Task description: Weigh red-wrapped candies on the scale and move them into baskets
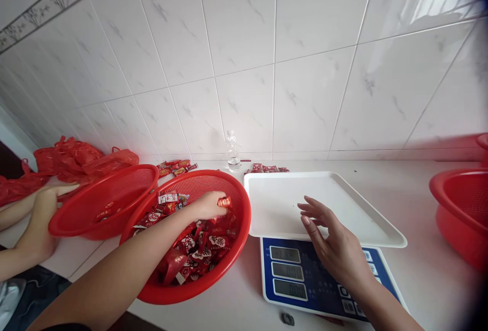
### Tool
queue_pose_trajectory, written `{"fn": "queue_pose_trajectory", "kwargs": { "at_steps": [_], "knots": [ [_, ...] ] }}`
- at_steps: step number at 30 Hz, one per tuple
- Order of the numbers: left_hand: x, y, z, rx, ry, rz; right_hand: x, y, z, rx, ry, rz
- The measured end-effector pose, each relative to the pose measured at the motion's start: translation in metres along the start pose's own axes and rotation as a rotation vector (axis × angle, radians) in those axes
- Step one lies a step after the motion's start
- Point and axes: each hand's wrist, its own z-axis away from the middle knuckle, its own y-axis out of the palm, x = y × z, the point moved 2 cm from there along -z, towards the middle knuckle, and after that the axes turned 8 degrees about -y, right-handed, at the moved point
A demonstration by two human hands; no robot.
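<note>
My left hand (209,206) reaches into a red plastic basket (241,249) and is closed on a small red candy packet (224,202). Many red wrapped packets (190,257), some with white lettering, fill the lower part of that basket. Over the blue scale (320,282) and the near edge of its white tray (290,204), my right hand (331,239) hovers with its fingers apart and nothing in them. The tray holds no packets. Several small display windows show on the scale's left side.
Another red basket (102,193) with a few packets stands at left, near a co-worker's arms (38,219) and red plastic bags (76,160). A clear bottle (232,150) and loose packets (263,168) lie along the wall. At right is another red basket (457,209).
</note>
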Motion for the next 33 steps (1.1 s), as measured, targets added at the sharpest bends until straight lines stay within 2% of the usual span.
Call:
{"fn": "queue_pose_trajectory", "kwargs": {
  "at_steps": [2, 4, 7, 10, 15, 20, 22, 24, 27, 29, 31, 33],
  "knots": [
    [-0.006, -0.012, 0.000, -0.087, -0.016, 0.165, 0.000, 0.000, 0.000, 0.004, -0.008, 0.003],
    [-0.016, -0.020, 0.001, -0.110, -0.015, 0.389, 0.000, 0.000, 0.001, 0.004, -0.013, 0.003],
    [-0.037, -0.021, 0.003, -0.035, -0.009, 0.685, 0.000, -0.001, 0.000, 0.002, -0.008, 0.004],
    [-0.064, -0.012, 0.002, 0.035, 0.052, 0.854, 0.001, -0.001, 0.000, 0.003, -0.004, 0.000],
    [-0.100, 0.005, -0.001, 0.148, 0.060, 0.818, 0.001, -0.001, -0.001, 0.000, -0.009, -0.006],
    [-0.112, 0.007, 0.003, 0.254, 0.125, 0.799, 0.002, -0.002, -0.001, -0.008, -0.037, 0.002],
    [-0.107, 0.004, 0.003, 0.219, 0.123, 0.800, 0.002, -0.003, -0.001, -0.013, -0.054, 0.007],
    [-0.094, -0.002, 0.001, 0.124, 0.088, 0.786, 0.002, -0.003, -0.002, -0.016, -0.067, 0.013],
    [-0.059, -0.010, -0.004, -0.022, -0.002, 0.652, 0.003, -0.003, -0.002, -0.017, -0.072, 0.018],
    [-0.030, -0.013, -0.007, -0.081, -0.063, 0.452, 0.003, -0.002, -0.002, -0.015, -0.074, 0.023],
    [-0.003, -0.011, -0.010, -0.055, -0.083, 0.207, 0.002, -0.002, -0.002, -0.017, -0.079, 0.031],
    [0.016, -0.005, -0.012, 0.089, -0.066, 0.025, 0.001, -0.001, -0.001, -0.024, -0.086, 0.040]
  ]
}}
